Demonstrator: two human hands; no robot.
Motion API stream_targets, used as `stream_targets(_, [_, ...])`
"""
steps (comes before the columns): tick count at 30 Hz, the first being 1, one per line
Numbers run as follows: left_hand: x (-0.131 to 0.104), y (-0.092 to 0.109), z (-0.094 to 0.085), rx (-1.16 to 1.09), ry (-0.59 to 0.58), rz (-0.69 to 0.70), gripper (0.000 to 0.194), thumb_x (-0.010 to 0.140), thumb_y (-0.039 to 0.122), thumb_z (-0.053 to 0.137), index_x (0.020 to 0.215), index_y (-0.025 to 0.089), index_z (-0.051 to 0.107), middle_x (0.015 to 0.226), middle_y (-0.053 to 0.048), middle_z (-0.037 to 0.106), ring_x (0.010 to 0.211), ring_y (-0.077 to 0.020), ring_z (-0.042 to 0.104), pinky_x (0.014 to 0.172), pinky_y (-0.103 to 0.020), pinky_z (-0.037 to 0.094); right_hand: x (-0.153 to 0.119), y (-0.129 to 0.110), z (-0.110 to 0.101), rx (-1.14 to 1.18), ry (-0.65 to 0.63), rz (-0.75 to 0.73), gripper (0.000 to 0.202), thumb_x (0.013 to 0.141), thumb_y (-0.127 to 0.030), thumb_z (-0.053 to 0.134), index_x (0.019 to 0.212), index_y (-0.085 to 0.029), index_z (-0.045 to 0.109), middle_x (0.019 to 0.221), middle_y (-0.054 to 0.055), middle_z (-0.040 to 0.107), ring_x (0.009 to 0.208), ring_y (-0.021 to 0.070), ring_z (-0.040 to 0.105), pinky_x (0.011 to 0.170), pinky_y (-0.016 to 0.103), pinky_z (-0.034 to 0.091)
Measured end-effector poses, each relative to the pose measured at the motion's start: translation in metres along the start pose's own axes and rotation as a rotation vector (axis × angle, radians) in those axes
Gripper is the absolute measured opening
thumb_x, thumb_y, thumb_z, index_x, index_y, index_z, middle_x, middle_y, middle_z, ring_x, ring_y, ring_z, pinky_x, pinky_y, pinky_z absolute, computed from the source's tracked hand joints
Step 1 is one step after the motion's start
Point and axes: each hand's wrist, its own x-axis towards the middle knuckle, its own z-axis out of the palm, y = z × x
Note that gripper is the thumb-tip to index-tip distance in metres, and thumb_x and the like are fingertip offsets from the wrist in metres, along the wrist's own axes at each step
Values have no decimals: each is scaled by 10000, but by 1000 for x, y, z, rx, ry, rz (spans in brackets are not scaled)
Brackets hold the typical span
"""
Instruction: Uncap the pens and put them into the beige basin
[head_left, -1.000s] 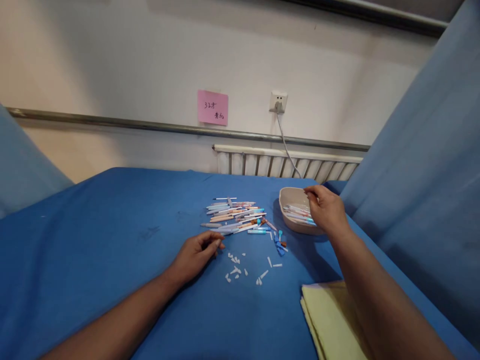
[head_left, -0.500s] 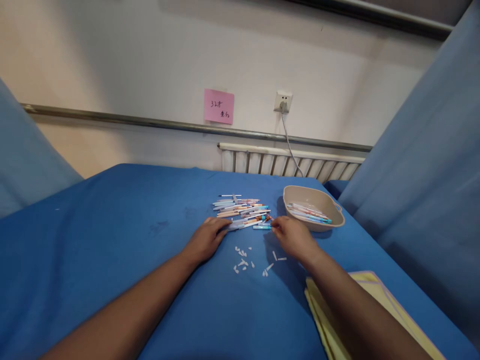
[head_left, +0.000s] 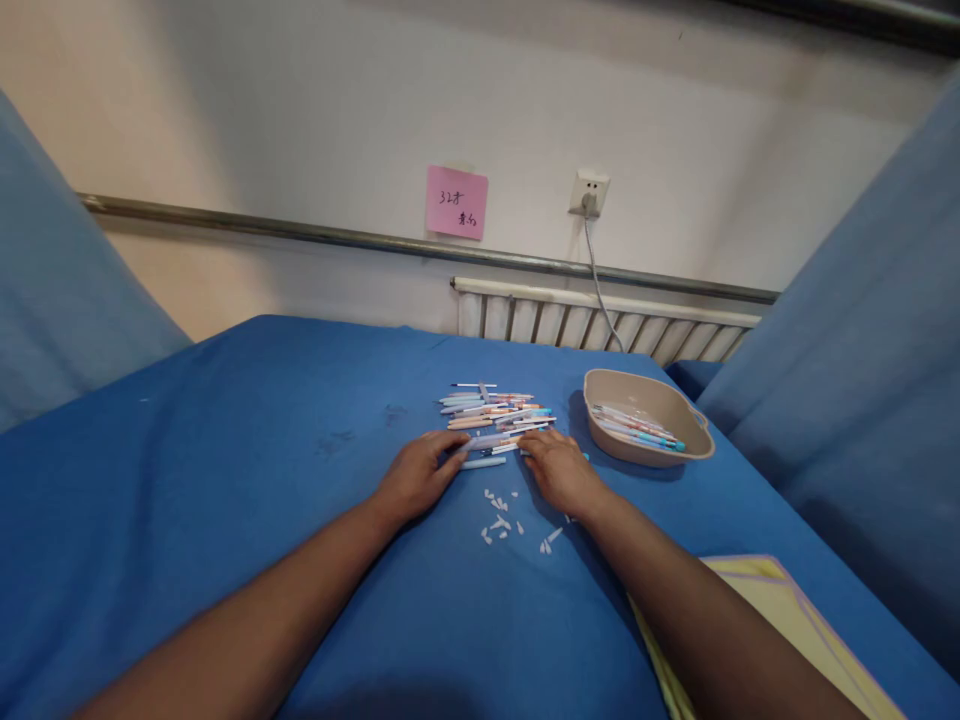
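A loose pile of pens and thin refills (head_left: 495, 410) lies on the blue cloth (head_left: 360, 380). At the pile's near left side, my left hand (head_left: 420, 474) pinches the end of a pale pen barrel (head_left: 486, 442). A light blue barrel (head_left: 484, 463) lies just in front of its fingertips. My right hand (head_left: 559, 468) reaches palm down over the near right end of the pile, its fingers bent on the pens; what they hold is hidden. Small white pointed pieces (head_left: 499, 520) are scattered between and in front of the hands.
A beige basket (head_left: 651, 455) holding several pens stands right of the pile. A folded yellow cloth (head_left: 787, 620) lies under my right forearm. Behind are a metal rail (head_left: 337, 235), a radiator (head_left: 562, 320) and a plugged cable (head_left: 596, 270). Blue curtains (head_left: 847, 260) hang at both sides.
My right hand has moved left from the blue pen at the pile's right end onto the near pens. A light blue barrel now shows by my left fingertips. The view has shifted slightly.
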Motion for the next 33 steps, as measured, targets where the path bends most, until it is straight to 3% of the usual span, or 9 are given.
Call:
stream_targets(3, [-2, -3, -2, -89, 71, -112, 379, 867, 433, 488, 1117, 185, 628, 1097, -65, 673, 1002, -235, 611, 929, -342, 440, 2, -1, 1, -23, -20, 0, 263, 907, -192, 449, 1132, -226, 581, 1199, 62, 582, 1121, 217, 473, 930, 342, 329])
stream_targets(7, [-3, -3, -4, -195, 53, -191, 404, 839, 461, 510, 1102, 185, 641, 1071, -55, 689, 971, -235, 626, 905, -346, 464, -1, 0, 0, -37, -28, 24, 178, 901, -247, 487, 1024, -203, 608, 1175, 81, 578, 1111, 240, 469, 933, 358, 327])
stream_targets(15, [-3, 0, -4, -288, -52, -166, 331, 868, 402, 480, 1062, 193, 647, 1029, -37, 687, 953, -213, 617, 875, -318, 459, 0, 7, 3, 48, -9, 26, 189, 922, -294, 463, 963, -176, 606, 1007, 89, 621, 1048, 213, 528, 987, 338, 315])
stream_targets(23, [-4, -1, -3, -246, -126, -197, 264, 855, 397, 480, 945, 189, 617, 891, -34, 687, 833, -202, 621, 745, -290, 472, -5, 16, 7, 227, -63, 61, 99, 853, -248, 563, 924, -195, 606, 914, 45, 638, 887, 174, 575, 795, 276, 406])
stream_targets(29, [-3, 0, -3, -319, -124, -237, 265, 830, 383, 512, 961, 164, 584, 859, -49, 693, 789, -195, 632, 722, -291, 473, -10, 13, 5, 244, -63, 68, 76, 816, -228, 597, 885, -199, 607, 899, 34, 630, 842, 161, 570, 723, 257, 390])
stream_targets(33, [0, -3, 0, -351, -57, -276, 309, 827, 400, 510, 1006, 153, 559, 846, -52, 685, 786, -196, 631, 725, -303, 478, -9, 14, 4, 281, -90, 93, 94, 793, -220, 616, 885, -202, 607, 880, 22, 629, 807, 145, 567, 690, 235, 381])
